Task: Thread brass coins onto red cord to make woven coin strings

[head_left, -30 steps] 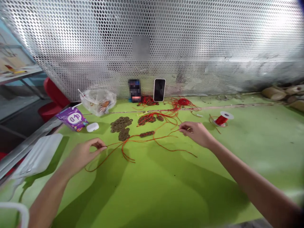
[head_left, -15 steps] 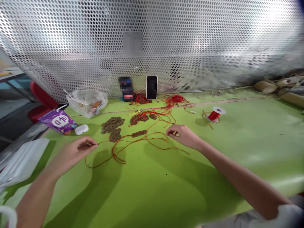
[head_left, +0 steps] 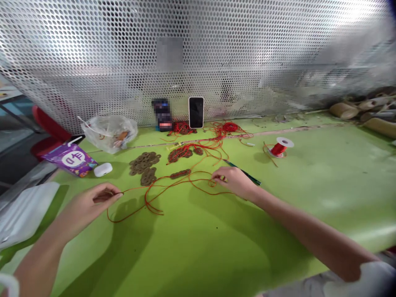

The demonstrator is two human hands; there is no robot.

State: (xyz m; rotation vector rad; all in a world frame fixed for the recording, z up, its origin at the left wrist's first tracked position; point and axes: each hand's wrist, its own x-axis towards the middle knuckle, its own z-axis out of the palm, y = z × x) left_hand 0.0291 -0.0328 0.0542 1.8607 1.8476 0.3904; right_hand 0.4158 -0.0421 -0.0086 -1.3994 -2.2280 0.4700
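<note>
My left hand (head_left: 95, 202) pinches the end of a thin red cord (head_left: 136, 189), which runs rightward just above the table. Thumb and fingertips of my right hand (head_left: 232, 180) are closed on a cord, with a small red loop (head_left: 212, 183) hanging below them. Between the hands lies a row of bronze-coloured holed coins (head_left: 180, 173) joined by red cord. Loose holed coins (head_left: 144, 162) are heaped behind it. More strung coins (head_left: 180, 154) lie further back. A slim dark green pointed tool (head_left: 246, 172) rests just behind my right hand, partly hidden by it.
A red cord spool (head_left: 279, 147) stands at right. At left are a purple snack pouch (head_left: 72, 159), a white earbud case (head_left: 103, 169) and a plastic bag (head_left: 109, 134). A phone (head_left: 196, 112) leans against the perforated metal panel (head_left: 247, 53). Tangled red cord (head_left: 229, 127) lies near it.
My right hand has moved slightly left and nearer to me, uncovering the green tool; a small cord loop now shows at its fingertips. My left hand has shifted a little left, still pinching its cord.
</note>
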